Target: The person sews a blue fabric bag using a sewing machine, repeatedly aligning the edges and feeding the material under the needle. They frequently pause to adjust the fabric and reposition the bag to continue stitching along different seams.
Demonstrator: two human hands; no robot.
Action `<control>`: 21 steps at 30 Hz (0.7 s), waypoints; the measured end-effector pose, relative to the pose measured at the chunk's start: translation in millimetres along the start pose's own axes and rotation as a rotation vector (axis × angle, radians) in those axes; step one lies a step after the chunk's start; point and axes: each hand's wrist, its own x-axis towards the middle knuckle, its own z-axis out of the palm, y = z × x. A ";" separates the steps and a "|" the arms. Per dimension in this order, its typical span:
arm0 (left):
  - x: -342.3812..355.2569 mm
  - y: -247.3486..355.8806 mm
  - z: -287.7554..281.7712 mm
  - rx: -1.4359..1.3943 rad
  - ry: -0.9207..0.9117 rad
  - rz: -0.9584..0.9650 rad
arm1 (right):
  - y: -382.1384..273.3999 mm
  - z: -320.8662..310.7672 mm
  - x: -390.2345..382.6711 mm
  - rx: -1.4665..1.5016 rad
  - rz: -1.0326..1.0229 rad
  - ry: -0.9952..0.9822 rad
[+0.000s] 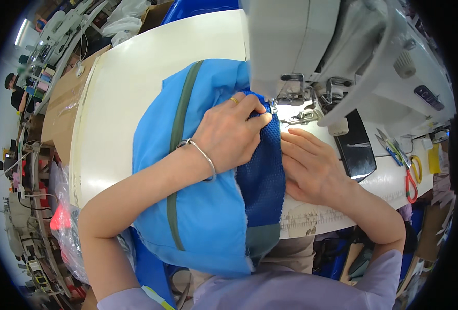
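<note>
My left hand (236, 126), with a ring and a bangle, has its fingers closed on the edge of a dark blue mesh panel (261, 191) just in front of the presser foot (283, 101) of a white sewing machine (280, 46). The mesh belongs to a light blue fabric piece (200, 222) with an olive strip (179, 119), spread over the white table and hanging over its front edge. My right hand (311, 168) lies with fingers stretched out along the mesh's right edge, below a metal attachment (304, 116).
The white table (115, 77) bears a black plate (358, 155) and scissors (410, 183) at right. Cardboard (63, 103) lies along its left side, bagged items (66, 232) below. A co-worker (17, 93) is at far left near other machines (53, 41).
</note>
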 end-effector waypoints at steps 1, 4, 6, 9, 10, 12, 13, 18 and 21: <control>0.9 -0.3 0.2 -0.004 -0.001 0.003 | 0.2 0.3 -0.6 -0.004 0.003 0.009; 0.7 -3.6 1.3 0.002 0.033 0.019 | 1.3 3.8 -0.3 -0.001 0.001 0.039; 1.6 -4.1 1.4 0.010 0.038 0.026 | 1.1 3.7 -1.3 -0.001 -0.001 0.054; 0.9 -5.9 -0.9 0.022 0.015 0.026 | 0.5 3.1 0.1 -0.010 0.003 0.054; 0.8 -8.3 1.1 0.018 0.026 0.036 | 0.7 3.4 0.1 -0.007 0.005 0.059; 1.1 -12.2 2.8 0.009 0.035 0.055 | 1.4 4.5 -0.3 0.002 0.006 0.072; 1.3 -13.5 2.7 0.004 0.035 0.065 | 1.5 3.9 -0.7 0.002 0.004 0.065; 2.5 -26.1 -1.2 -0.018 0.007 0.141 | -7.9 3.5 -8.0 0.013 -0.039 0.037; 3.5 -35.5 -3.3 -0.028 -0.038 0.195 | -28.2 -1.1 -14.5 0.099 -0.124 0.012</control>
